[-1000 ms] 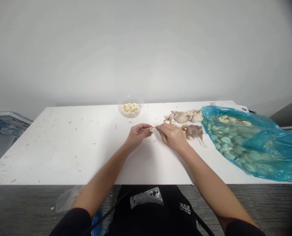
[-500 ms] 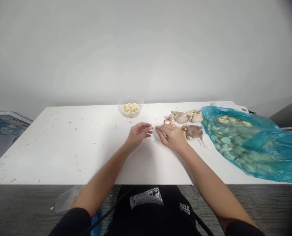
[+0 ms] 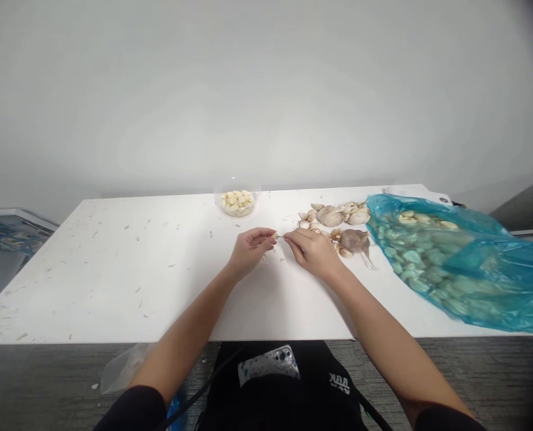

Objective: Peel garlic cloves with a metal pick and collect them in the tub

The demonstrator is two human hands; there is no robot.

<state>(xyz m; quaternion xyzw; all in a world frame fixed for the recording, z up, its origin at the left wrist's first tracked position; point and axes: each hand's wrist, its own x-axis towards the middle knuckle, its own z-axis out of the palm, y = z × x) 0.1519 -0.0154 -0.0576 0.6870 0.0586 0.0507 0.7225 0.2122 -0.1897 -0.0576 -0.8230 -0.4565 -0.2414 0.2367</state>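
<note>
Between the fingertips of my left hand (image 3: 250,251) is a small pale garlic clove (image 3: 275,236). My right hand (image 3: 310,248) pinches a thin metal tool (image 3: 281,237), whose tip meets the clove; its exact kind is too small to make out. Both hands are close together above the white table. Just right of my right hand lie unpeeled garlic bulbs (image 3: 355,240) and loose cloves (image 3: 346,253). Behind my left hand stands a clear round bowl (image 3: 218,200) with peeled cloves (image 3: 238,200) in it.
A large blue plastic bag (image 3: 482,263) full of garlic cloves covers the table's right end. Skin scraps are scattered over the white table (image 3: 114,269). A patterned phone (image 3: 269,364) rests on my lap. Clear plastic (image 3: 125,366) lies below the front edge, at the left.
My hands stay nearly in place, with the clove and the tool tip still together. The view has shifted slightly.
</note>
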